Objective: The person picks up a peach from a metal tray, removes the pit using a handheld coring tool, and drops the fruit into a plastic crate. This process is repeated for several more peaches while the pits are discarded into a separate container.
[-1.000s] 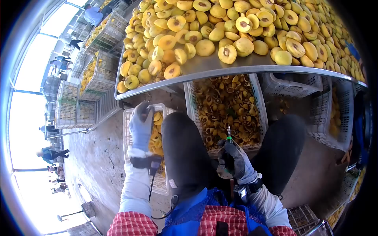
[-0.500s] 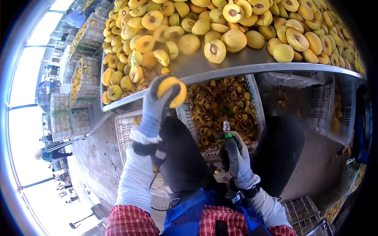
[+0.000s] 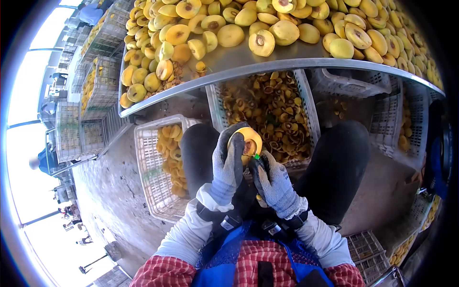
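My left hand (image 3: 224,167), in a grey glove with dark fingers, grips a yellow peach half (image 3: 254,137), its brown hollow facing my right hand. My right hand (image 3: 279,186), gloved alike, is closed around a small hand tool (image 3: 256,156). Of this tool only a green part shows; its tip is hidden at the lower edge of the fruit. Both hands are close together above my lap, between my knees. Beyond them a metal table (image 3: 229,60) bears a large heap of peach halves (image 3: 286,32), some with the brown stone in them.
Under the table edge stands a crate (image 3: 311,115) full of peels and scraps. A white crate (image 3: 149,179) with yellow peach pieces is at my left knee. More crates stand at the right (image 3: 387,119) and far left (image 3: 69,131). Other people (image 3: 48,160) are in the left background.
My left hand has brought the peach half from the table edge down and right to my right hand. The right hand's tool now meets the fruit. The crate at left has come into fuller view.
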Action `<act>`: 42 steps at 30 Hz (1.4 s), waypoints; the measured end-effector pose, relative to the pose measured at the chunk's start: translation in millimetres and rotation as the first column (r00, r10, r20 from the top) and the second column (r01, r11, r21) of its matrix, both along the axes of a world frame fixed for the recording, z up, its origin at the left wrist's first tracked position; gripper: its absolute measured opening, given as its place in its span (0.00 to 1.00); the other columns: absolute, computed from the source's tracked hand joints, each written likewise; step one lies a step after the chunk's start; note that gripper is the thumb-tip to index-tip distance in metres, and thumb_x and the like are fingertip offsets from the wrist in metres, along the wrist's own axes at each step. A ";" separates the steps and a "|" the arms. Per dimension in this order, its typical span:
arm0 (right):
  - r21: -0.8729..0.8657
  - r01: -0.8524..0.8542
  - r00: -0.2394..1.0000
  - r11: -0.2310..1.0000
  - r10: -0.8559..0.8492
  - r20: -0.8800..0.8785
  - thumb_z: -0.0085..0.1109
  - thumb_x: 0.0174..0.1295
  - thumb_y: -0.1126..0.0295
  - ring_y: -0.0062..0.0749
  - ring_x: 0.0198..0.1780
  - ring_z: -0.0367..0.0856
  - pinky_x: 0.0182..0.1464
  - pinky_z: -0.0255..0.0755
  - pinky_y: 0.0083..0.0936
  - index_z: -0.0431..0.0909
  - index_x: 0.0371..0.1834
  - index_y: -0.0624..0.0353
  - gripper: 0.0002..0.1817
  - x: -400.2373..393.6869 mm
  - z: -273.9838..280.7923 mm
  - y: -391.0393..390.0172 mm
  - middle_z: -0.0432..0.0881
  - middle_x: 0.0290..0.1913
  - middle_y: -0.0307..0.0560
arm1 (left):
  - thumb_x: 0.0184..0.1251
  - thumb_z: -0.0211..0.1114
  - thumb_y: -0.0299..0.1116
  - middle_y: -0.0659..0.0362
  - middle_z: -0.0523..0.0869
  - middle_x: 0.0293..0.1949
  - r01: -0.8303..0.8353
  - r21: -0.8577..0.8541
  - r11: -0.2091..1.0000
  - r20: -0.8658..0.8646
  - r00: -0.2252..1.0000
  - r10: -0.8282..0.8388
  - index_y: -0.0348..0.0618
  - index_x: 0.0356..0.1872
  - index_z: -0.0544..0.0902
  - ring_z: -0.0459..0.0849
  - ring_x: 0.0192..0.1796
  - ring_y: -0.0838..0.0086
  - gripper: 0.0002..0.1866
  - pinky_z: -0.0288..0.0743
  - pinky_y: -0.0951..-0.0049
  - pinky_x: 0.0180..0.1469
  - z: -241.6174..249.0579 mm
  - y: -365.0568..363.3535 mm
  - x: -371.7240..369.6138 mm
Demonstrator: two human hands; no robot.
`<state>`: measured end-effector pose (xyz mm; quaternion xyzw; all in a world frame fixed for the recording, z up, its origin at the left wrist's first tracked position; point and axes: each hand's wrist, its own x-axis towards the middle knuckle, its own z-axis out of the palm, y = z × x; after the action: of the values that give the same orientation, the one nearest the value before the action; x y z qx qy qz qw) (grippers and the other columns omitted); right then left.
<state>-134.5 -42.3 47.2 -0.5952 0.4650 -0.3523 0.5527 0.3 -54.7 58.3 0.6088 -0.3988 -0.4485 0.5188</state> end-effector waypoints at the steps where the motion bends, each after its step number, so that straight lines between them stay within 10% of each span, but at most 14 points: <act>1: -0.010 0.006 0.998 1.000 -0.005 0.061 0.50 0.65 0.68 0.53 0.33 0.79 0.36 0.71 0.39 0.70 0.45 0.64 0.11 1.2 -0.1 3.5 0.77 0.29 0.58 | 0.74 0.51 0.37 0.57 0.80 0.47 0.026 -0.018 0.999 0.043 0.999 -0.025 0.35 0.53 0.76 0.77 0.49 0.77 0.17 0.71 0.76 0.54 0.3 1.8 0.9; 5: 0.177 -0.205 0.932 0.963 0.137 0.336 0.46 0.68 0.53 0.36 0.23 0.75 0.24 0.68 0.28 0.71 0.50 0.61 0.21 -4.1 -11.7 21.7 0.76 0.27 0.48 | 0.74 0.52 0.36 0.57 0.81 0.44 0.126 -0.070 0.990 0.004 0.992 -0.126 0.34 0.53 0.76 0.79 0.46 0.77 0.16 0.72 0.77 0.51 7.2 4.8 -0.7; 9: 0.287 -0.923 0.093 0.256 -0.575 0.813 0.43 0.67 0.39 0.18 0.13 0.66 0.11 0.59 0.15 0.71 0.44 0.55 0.28 -7.5 -18.2 32.4 0.70 0.21 0.39 | 0.75 0.51 0.39 0.57 0.82 0.43 0.312 0.045 0.949 -0.272 0.918 -0.289 0.34 0.53 0.76 0.79 0.45 0.78 0.18 0.73 0.78 0.50 21.9 3.7 -4.6; 13: 0.071 -0.924 -0.170 0.376 -0.570 0.804 0.42 0.68 0.41 0.16 0.12 0.63 0.11 0.58 0.14 0.68 0.42 0.56 0.26 -6.9 -11.2 28.1 0.68 0.20 0.37 | 0.75 0.51 0.38 0.54 0.82 0.48 -0.037 0.264 0.964 -0.592 0.783 0.192 0.33 0.54 0.75 0.80 0.50 0.72 0.18 0.72 0.74 0.55 -19.9 26.5 0.4; 14: 0.088 -0.885 -0.197 0.457 -0.540 0.818 0.42 0.68 0.41 0.16 0.13 0.64 0.10 0.58 0.15 0.67 0.44 0.58 0.27 -8.4 -13.2 24.3 0.68 0.20 0.38 | 0.74 0.51 0.37 0.52 0.81 0.49 0.120 -0.050 0.992 0.113 0.987 -0.114 0.32 0.54 0.75 0.79 0.51 0.69 0.18 0.73 0.72 0.55 -29.0 33.8 27.0; 15: 0.168 -0.882 -0.148 0.441 -0.596 0.789 0.41 0.69 0.42 0.17 0.13 0.63 0.09 0.58 0.15 0.68 0.42 0.59 0.27 -15.0 -11.7 18.6 0.67 0.19 0.39 | 0.73 0.52 0.36 0.49 0.80 0.51 0.139 -0.289 0.947 0.791 0.592 0.154 0.32 0.53 0.75 0.79 0.52 0.65 0.17 0.74 0.69 0.54 -38.2 40.8 53.6; 18: 0.297 -0.864 -0.012 0.406 -0.606 0.795 0.41 0.69 0.43 0.17 0.12 0.59 0.10 0.54 0.15 0.70 0.40 0.59 0.26 -22.4 -19.4 13.7 0.67 0.19 0.39 | 0.68 0.59 0.40 0.48 0.83 0.41 -0.226 -0.146 0.963 0.416 0.869 0.267 0.35 0.49 0.78 0.83 0.42 0.57 0.18 0.77 0.65 0.47 -13.7 36.7 144.5; 21: 0.515 -0.758 0.318 0.400 -0.463 0.828 0.43 0.68 0.41 0.17 0.11 0.57 0.12 0.51 0.17 0.71 0.38 0.57 0.27 -18.6 -15.8 12.3 0.66 0.18 0.36 | 0.64 0.63 0.40 0.51 0.84 0.43 -0.249 0.321 0.914 0.868 0.463 -0.179 0.40 0.47 0.81 0.86 0.41 0.62 0.16 0.77 0.68 0.44 37.5 17.4 191.0; 24: 0.692 -0.592 0.610 0.413 -0.332 0.720 0.45 0.67 0.42 0.19 0.09 0.56 0.10 0.48 0.17 0.70 0.35 0.54 0.24 -6.4 -12.1 3.1 0.63 0.14 0.34 | 0.59 0.67 0.44 0.51 0.84 0.40 -0.063 -0.141 0.988 0.779 0.608 0.150 0.41 0.44 0.82 0.85 0.40 0.59 0.19 0.77 0.63 0.45 51.6 -45.2 189.1; 30: 0.649 -0.275 0.824 0.709 -0.174 0.539 0.49 0.67 0.45 0.17 0.10 0.59 0.10 0.51 0.15 0.72 0.31 0.51 0.21 2.6 -18.4 -4.7 0.64 0.13 0.31 | 0.50 0.69 0.57 0.47 0.79 0.51 -0.242 0.312 0.919 0.950 0.084 -0.301 0.40 0.57 0.68 0.78 0.55 0.54 0.40 0.74 0.59 0.52 30.3 -196.1 231.6; 37: 0.879 -0.133 0.827 0.457 -0.439 0.353 0.42 0.69 0.44 0.21 0.09 0.57 0.11 0.51 0.18 0.69 0.29 0.51 0.22 3.1 -28.3 -16.5 0.63 0.13 0.36 | 0.43 0.69 0.67 0.48 0.82 0.50 -0.014 0.677 0.736 0.687 0.372 -0.624 0.35 0.53 0.75 0.81 0.53 0.54 0.46 0.73 0.61 0.55 -1.0 -218.9 245.6; 39: 0.811 -0.107 0.835 0.575 -0.391 0.388 0.46 0.70 0.50 0.21 0.10 0.59 0.12 0.54 0.19 0.66 0.30 0.53 0.19 2.3 -15.3 -22.9 0.63 0.13 0.36 | 0.59 0.64 0.54 0.49 0.83 0.42 0.013 0.342 0.940 0.841 0.442 -0.312 0.37 0.53 0.74 0.83 0.44 0.61 0.31 0.75 0.65 0.46 28.9 -178.8 188.9; 41: 0.669 -0.080 0.874 0.739 -0.271 0.403 0.52 0.68 0.62 0.19 0.13 0.64 0.14 0.57 0.17 0.69 0.40 0.59 0.11 -0.9 -7.6 -31.1 0.69 0.17 0.37 | 0.61 0.66 0.41 0.47 0.82 0.42 0.002 -0.125 0.992 0.134 0.991 0.014 0.37 0.52 0.73 0.82 0.45 0.57 0.23 0.76 0.66 0.45 -16.4 -151.2 160.6; 42: 0.550 -0.046 0.829 0.834 -0.275 0.487 0.53 0.65 0.72 0.18 0.24 0.74 0.24 0.68 0.14 0.70 0.52 0.62 0.13 -3.3 -33.8 -23.0 0.78 0.29 0.40 | 0.64 0.64 0.41 0.54 0.81 0.39 -0.039 0.031 0.999 -0.052 0.998 0.041 0.38 0.50 0.74 0.81 0.41 0.68 0.20 0.75 0.72 0.43 10.2 -125.7 113.2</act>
<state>-137.8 -65.3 13.4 -0.2591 0.4036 -0.3958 0.7832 113.5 -180.3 68.5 0.6123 -0.3658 -0.4600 0.5289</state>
